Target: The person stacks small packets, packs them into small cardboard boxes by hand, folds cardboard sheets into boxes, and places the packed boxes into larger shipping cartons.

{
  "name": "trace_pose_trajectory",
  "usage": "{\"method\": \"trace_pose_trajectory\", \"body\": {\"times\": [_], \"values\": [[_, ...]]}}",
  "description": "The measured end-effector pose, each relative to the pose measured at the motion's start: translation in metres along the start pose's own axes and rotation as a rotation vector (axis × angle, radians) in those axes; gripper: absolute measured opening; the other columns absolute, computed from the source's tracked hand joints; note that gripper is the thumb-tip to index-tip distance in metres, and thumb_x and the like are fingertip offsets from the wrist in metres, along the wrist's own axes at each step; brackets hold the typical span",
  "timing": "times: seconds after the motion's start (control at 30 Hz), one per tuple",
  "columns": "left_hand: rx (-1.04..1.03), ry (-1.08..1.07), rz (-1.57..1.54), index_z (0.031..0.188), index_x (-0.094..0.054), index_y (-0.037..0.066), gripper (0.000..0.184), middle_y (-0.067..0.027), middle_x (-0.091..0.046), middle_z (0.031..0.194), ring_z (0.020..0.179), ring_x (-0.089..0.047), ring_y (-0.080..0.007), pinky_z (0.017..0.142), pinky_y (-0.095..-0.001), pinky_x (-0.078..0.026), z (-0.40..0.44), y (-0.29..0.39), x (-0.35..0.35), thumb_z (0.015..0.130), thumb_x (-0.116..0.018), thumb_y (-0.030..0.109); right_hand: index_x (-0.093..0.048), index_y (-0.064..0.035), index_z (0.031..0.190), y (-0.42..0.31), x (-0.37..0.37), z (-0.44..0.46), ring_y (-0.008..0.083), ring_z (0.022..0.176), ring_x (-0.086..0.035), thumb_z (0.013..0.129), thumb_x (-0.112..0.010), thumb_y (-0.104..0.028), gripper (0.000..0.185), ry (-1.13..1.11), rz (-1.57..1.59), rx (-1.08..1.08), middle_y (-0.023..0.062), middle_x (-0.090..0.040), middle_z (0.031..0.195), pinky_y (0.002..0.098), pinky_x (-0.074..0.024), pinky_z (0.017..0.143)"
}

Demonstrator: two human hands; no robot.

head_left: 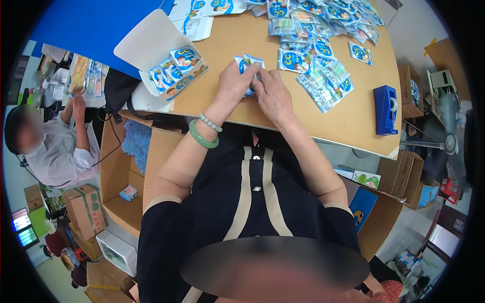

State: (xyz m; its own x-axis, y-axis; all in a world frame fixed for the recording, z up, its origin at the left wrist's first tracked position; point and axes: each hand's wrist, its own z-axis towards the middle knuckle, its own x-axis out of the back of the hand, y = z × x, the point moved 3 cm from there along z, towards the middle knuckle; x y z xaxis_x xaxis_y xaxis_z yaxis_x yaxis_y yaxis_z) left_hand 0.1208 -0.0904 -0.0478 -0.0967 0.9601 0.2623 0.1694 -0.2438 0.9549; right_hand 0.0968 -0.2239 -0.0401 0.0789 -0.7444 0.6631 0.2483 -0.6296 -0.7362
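Near the front of the tan table, my left hand and my right hand meet around small blue-and-white printed packets. The fingers of both hands are closed on them, and my hands cover much of the packets. To the left stands an open white box with its lid up, holding several similar packets in a row. Right of my hands lie loose packets, some showing coloured sticks through clear film.
A large heap of packets covers the table's far side. At the right edge stands a blue tape dispenser. Flat printed cartons lie at the back left. An open cardboard box stands below the table. Another person works at the left.
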Motion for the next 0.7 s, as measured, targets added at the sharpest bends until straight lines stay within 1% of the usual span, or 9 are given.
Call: {"method": "trace_pose_trajectory", "body": {"times": [0.03, 0.13, 0.17, 0.27, 0.3, 0.4, 0.57, 0.67, 0.7], "values": [[-0.003, -0.007, -0.001, 0.109, -0.063, 0.000, 0.019, -0.0053, -0.070, 0.096, 0.082, -0.066, -0.0105, 0.071, -0.0270, -0.054, 0.002, -0.002, -0.001, 0.094, -0.061, 0.010, -0.059, -0.0045, 0.114, 0.002, 0.003, 0.000, 0.0373, 0.096, -0.061, 0.096, -0.054, -0.029, 0.031, 0.006, -0.004, -0.004, 0.0180, -0.057, 0.106, 0.0461, -0.0499, 0.081], [-0.001, 0.007, -0.239, 0.104, -0.064, -0.003, 0.020, -0.0096, -0.071, 0.093, 0.078, -0.069, -0.0166, 0.067, -0.0300, -0.054, 0.009, -0.016, -0.002, 0.089, -0.066, 0.009, -0.056, -0.0042, 0.116, 0.007, 0.010, 0.000, 0.0364, 0.098, -0.059, 0.093, -0.058, -0.024, 0.030, -0.088, 0.134, 0.104, 0.0168, -0.058, 0.109, 0.0454, -0.0494, 0.084], [0.000, 0.005, -0.239, 0.104, -0.064, -0.003, 0.020, -0.0096, -0.071, 0.093, 0.078, -0.069, -0.0166, 0.067, -0.0300, -0.054, 0.008, -0.015, -0.003, 0.089, -0.066, 0.009, -0.056, -0.0042, 0.116, 0.013, 0.015, 0.000, 0.0364, 0.098, -0.059, 0.093, -0.058, -0.024, 0.030, -0.087, 0.133, 0.103, 0.0168, -0.058, 0.109, 0.0454, -0.0494, 0.084], [0.114, -0.040, -0.538, 0.107, -0.063, -0.004, 0.021, -0.0097, -0.071, 0.095, 0.079, -0.070, -0.0168, 0.067, -0.0286, -0.057, 0.003, -0.016, -0.002, 0.088, -0.065, 0.003, -0.054, -0.0032, 0.127, 0.030, 0.030, 0.003, 0.0331, 0.108, -0.057, 0.086, -0.066, -0.015, 0.044, -0.209, 0.270, 0.239, 0.0156, -0.057, 0.123, 0.0418, -0.0473, 0.090], [0.119, -0.031, -0.539, 0.107, -0.063, -0.004, 0.021, -0.0097, -0.071, 0.095, 0.079, -0.070, -0.0168, 0.067, -0.0286, -0.057, 0.001, -0.015, 0.000, 0.088, -0.065, 0.003, -0.054, -0.0032, 0.127, 0.030, 0.031, 0.003, 0.0331, 0.108, -0.057, 0.086, -0.066, -0.015, 0.044, -0.218, 0.273, 0.241, 0.0156, -0.057, 0.123, 0.0418, -0.0473, 0.090], [0.148, -0.065, -0.573, 0.110, -0.062, -0.004, 0.023, -0.0106, -0.070, 0.098, 0.079, -0.070, -0.0175, 0.067, -0.0289, -0.058, -0.004, -0.004, 0.000, 0.088, -0.064, 0.002, -0.055, -0.0051, 0.126, 0.010, 0.045, 0.003, 0.0324, 0.115, -0.054, 0.081, -0.069, -0.009, 0.047, -0.214, -0.228, 0.416, 0.0124, -0.058, 0.128, 0.0422, -0.0453, 0.095], [0.219, -0.059, -0.558, 0.108, -0.063, -0.003, 0.022, -0.0096, -0.071, 0.095, 0.078, -0.070, -0.0168, 0.067, -0.0281, -0.057, -0.004, -0.003, 0.004, 0.087, -0.066, 0.002, -0.056, -0.0054, 0.124, 0.008, 0.023, -0.007, 0.0318, 0.117, -0.053, 0.080, -0.068, -0.007, 0.045, -0.099, -0.333, 0.391, 0.0102, -0.059, 0.126, 0.0421, -0.0440, 0.097], [0.127, -0.121, -0.450, 0.105, -0.064, -0.004, 0.022, -0.0102, -0.072, 0.092, 0.078, -0.070, -0.0168, 0.066, -0.0283, -0.057, 0.003, -0.004, 0.001, 0.084, -0.067, 0.001, -0.057, -0.0053, 0.122, 0.005, 0.018, -0.014, 0.0321, 0.117, -0.053, 0.081, -0.068, -0.008, 0.043, 0.043, -0.384, 0.439, 0.0104, -0.059, 0.127, 0.0422, -0.0442, 0.097], [0.123, -0.126, -0.453, 0.105, -0.064, -0.004, 0.022, -0.0102, -0.072, 0.092, 0.078, -0.070, -0.0168, 0.066, -0.0283, -0.057, 0.006, -0.008, 0.000, 0.084, -0.067, 0.001, -0.057, -0.0053, 0.122, 0.007, 0.022, -0.012, 0.0321, 0.117, -0.053, 0.081, -0.068, -0.008, 0.043, 0.047, -0.389, 0.439, 0.0104, -0.059, 0.127, 0.0422, -0.0442, 0.097]]}}
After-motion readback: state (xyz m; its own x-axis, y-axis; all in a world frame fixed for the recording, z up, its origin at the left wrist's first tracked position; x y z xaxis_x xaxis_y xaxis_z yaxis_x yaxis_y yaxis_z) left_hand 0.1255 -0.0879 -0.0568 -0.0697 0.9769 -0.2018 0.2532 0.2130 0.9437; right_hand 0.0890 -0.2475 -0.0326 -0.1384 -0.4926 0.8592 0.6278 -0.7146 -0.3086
